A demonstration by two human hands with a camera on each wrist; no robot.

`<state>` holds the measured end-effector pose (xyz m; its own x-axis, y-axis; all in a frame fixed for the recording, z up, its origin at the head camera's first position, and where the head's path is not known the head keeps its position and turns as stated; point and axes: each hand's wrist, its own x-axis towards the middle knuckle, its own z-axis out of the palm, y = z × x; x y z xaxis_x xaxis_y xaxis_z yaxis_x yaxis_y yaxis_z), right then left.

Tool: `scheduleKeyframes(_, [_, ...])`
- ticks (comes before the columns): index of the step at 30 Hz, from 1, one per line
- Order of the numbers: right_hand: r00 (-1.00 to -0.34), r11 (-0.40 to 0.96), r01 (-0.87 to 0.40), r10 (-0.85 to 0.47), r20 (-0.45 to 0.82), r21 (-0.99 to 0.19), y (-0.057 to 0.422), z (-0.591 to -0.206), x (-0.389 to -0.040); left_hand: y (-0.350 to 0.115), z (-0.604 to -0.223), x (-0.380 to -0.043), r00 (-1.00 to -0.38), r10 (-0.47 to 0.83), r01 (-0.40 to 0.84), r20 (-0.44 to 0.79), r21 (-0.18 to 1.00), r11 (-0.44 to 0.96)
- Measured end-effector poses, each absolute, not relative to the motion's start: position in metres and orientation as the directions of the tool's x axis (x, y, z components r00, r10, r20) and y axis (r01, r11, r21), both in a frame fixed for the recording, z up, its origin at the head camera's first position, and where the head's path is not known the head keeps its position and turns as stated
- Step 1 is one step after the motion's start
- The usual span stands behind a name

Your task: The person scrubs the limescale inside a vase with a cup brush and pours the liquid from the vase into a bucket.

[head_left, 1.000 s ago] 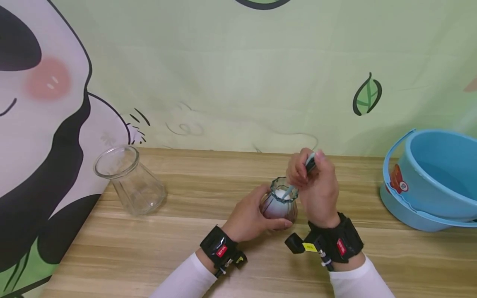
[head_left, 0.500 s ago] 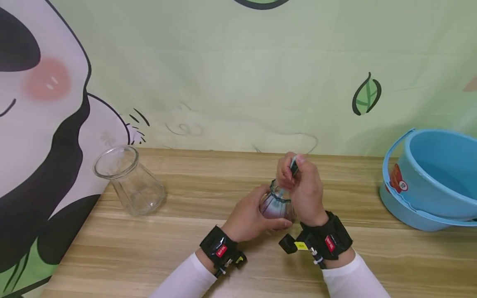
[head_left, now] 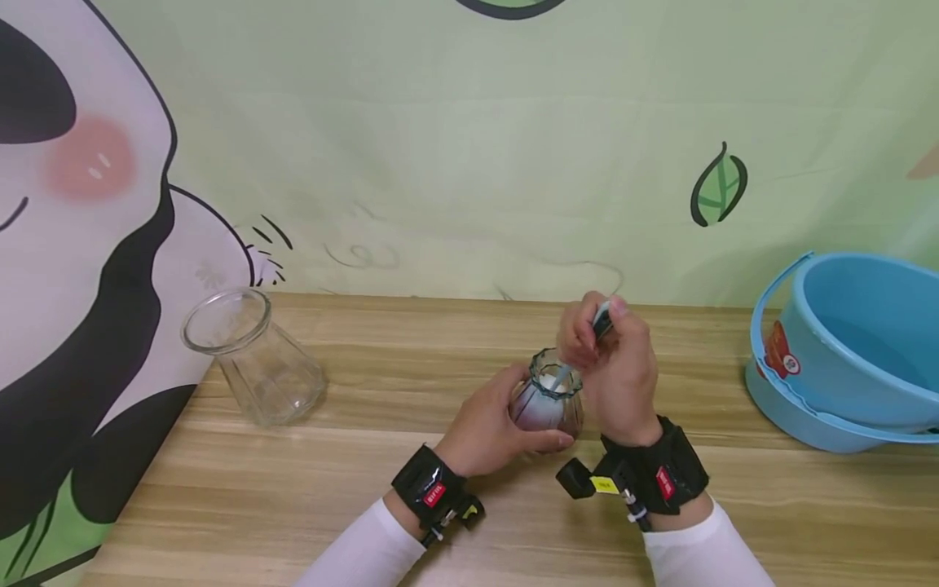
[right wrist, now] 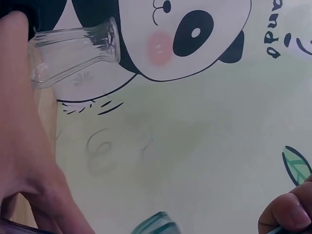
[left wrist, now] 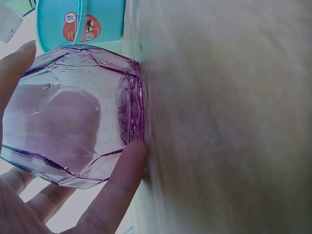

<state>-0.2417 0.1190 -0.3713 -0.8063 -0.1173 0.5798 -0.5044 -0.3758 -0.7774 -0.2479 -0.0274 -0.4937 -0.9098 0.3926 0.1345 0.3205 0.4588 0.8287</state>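
A small faceted glass vase point(head_left: 541, 414), teal at its scalloped rim and purple lower down, stands at the middle of the table. My left hand point(head_left: 480, 428) grips it round the body from the left. In the left wrist view, one finger point(left wrist: 117, 187) lies along the purple base of the vase point(left wrist: 63, 122). My right hand point(head_left: 619, 379) holds the pale blue-grey handle of a cup brush point(head_left: 562, 377), which slants down into the vase's mouth. Something white shows inside, probably the brush head; its shape is hidden. In the right wrist view the vase rim point(right wrist: 157, 224) barely shows.
A larger clear glass jar point(head_left: 271, 375) stands at the left of the wooden table point(head_left: 381, 350). Two nested light blue buckets point(head_left: 844, 359) with handles are at the right. Behind hangs a pale green cloth point(head_left: 440, 163) printed with a panda and leaves.
My right hand dipped down and left with the brush, pushing it deeper into the vase, then rose back up and right. The left hand has kept its grip in place.
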Motion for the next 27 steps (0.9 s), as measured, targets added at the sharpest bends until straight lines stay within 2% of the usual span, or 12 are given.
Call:
scheduleKeyframes(7, [-0.787, -0.425, -0.521, -0.094, 0.609, -0.74, 0.123, -0.367, -0.24, -0.027, -0.495, -0.249, -0.904, 0.399, 0.339, 0.156, 0.829, 0.444])
scheduleKeyframes(27, [-0.808, -0.332, -0.5, -0.152, 0.569, -0.8, 0.113, -0.387, -0.252, -0.029, -0.494, -0.248, -0.909, 0.399, 0.308, 0.122, 0.841, 0.444])
